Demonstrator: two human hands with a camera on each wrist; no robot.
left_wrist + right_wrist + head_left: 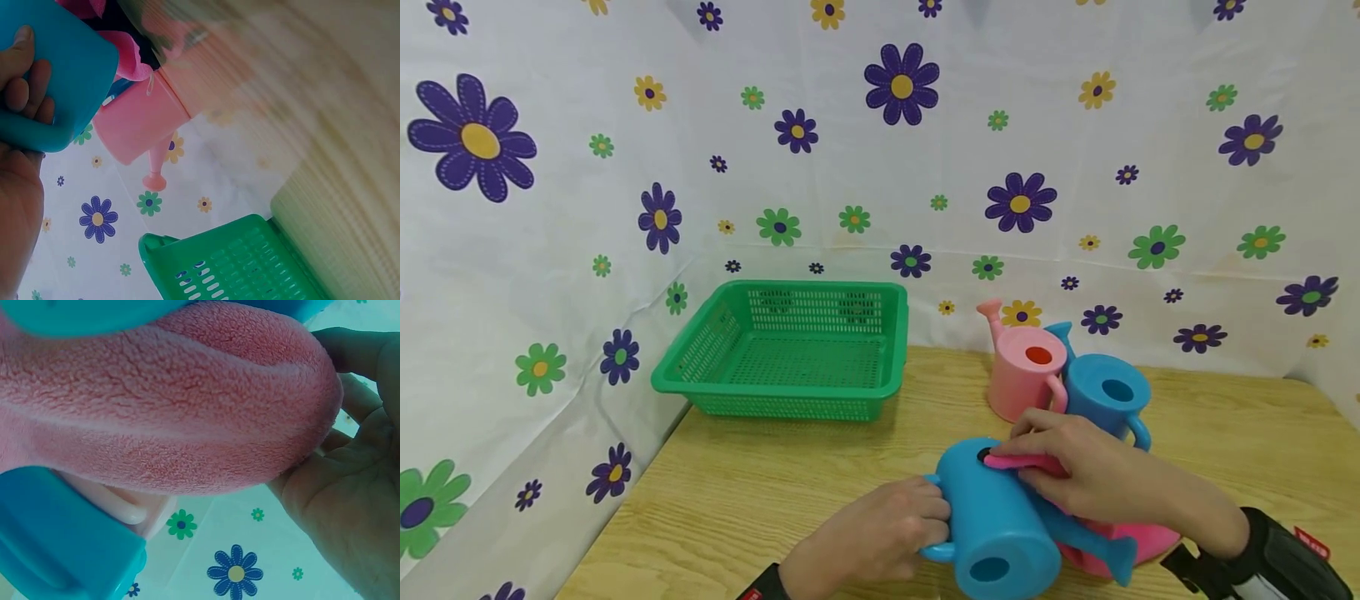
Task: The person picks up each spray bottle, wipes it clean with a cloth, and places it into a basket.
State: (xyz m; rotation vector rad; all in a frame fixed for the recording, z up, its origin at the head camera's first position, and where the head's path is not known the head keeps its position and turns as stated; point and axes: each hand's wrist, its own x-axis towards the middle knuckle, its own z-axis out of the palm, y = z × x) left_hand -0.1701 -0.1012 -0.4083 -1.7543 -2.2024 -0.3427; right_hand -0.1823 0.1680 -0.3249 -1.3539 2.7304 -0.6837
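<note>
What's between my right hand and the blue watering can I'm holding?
The pink cloth, held in your right hand, lies between it and the blue watering can; the head view shows this.

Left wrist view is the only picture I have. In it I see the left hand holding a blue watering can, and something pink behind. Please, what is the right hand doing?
Observer: In the head view, the right hand holds a pink cloth against the held watering can.
Operator: Thank you. What stands on the right of the pink watering can, as seen from the head?
Observer: A second blue watering can, upright, with its round top opening facing up.
Operator: And the green basket, does it contain anything?
Observer: No, the head view looks into it and shows nothing inside.
</note>
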